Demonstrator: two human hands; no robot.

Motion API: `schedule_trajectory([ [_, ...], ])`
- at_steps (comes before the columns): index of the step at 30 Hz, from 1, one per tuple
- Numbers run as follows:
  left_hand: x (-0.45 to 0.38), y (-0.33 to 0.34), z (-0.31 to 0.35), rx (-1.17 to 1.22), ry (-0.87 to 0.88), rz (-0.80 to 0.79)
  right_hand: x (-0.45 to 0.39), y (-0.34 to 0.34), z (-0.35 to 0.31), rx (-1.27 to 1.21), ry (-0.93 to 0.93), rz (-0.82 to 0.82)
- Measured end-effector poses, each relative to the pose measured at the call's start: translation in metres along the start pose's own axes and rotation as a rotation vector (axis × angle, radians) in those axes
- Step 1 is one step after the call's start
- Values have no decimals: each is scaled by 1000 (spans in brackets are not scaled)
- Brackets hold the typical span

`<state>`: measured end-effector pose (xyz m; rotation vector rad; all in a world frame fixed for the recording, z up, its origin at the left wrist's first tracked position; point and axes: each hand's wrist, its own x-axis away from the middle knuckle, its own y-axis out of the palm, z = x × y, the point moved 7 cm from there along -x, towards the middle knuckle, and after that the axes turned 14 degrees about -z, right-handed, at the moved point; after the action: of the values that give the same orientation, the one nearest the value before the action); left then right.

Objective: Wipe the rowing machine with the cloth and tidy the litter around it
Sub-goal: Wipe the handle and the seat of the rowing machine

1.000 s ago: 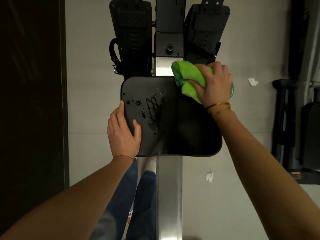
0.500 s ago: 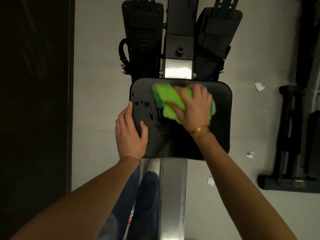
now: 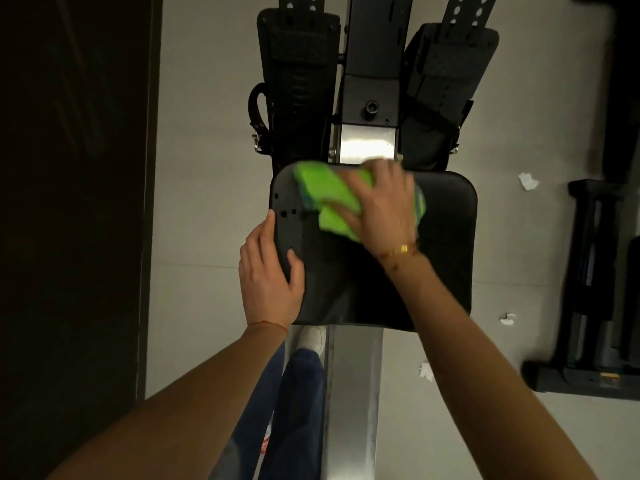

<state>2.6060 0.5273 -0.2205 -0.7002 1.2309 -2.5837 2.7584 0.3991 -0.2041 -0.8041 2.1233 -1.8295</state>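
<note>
The rowing machine's black seat (image 3: 443, 244) sits on a steel rail (image 3: 353, 393), with two black footrests (image 3: 298, 81) beyond it. My right hand (image 3: 384, 206) presses a bright green cloth (image 3: 325, 199) flat on the seat's far left part. My left hand (image 3: 270, 275) grips the seat's left edge, thumb on top. Three white scraps of litter lie on the pale floor to the right: one far (image 3: 528, 181), one beside the seat (image 3: 507, 319), one near the rail (image 3: 425, 370).
A dark wall or panel (image 3: 69, 202) fills the left side. Black gym equipment (image 3: 588, 306) stands on the floor at the right. My jeans leg and white shoe (image 3: 311, 337) are just left of the rail.
My right hand has swept the cloth from the seat's far right corner leftward across the seat. The black smear near the seat's left side no longer shows. My left hand kept its hold.
</note>
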Motion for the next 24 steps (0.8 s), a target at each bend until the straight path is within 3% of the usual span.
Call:
schedule_trajectory([
  [4,0,0,0,9,-1,5,-17,-7,4,-71,167,14],
  [10,-2,1,-1,26,8,-8,93,28,-26,-135,-58,-119],
  [19,3,-3,-8,177,-92,67,-31,-3,-26,-98,154,16],
  [24,4,-3,-18,283,-82,161,39,21,-58,-157,-110,-100],
])
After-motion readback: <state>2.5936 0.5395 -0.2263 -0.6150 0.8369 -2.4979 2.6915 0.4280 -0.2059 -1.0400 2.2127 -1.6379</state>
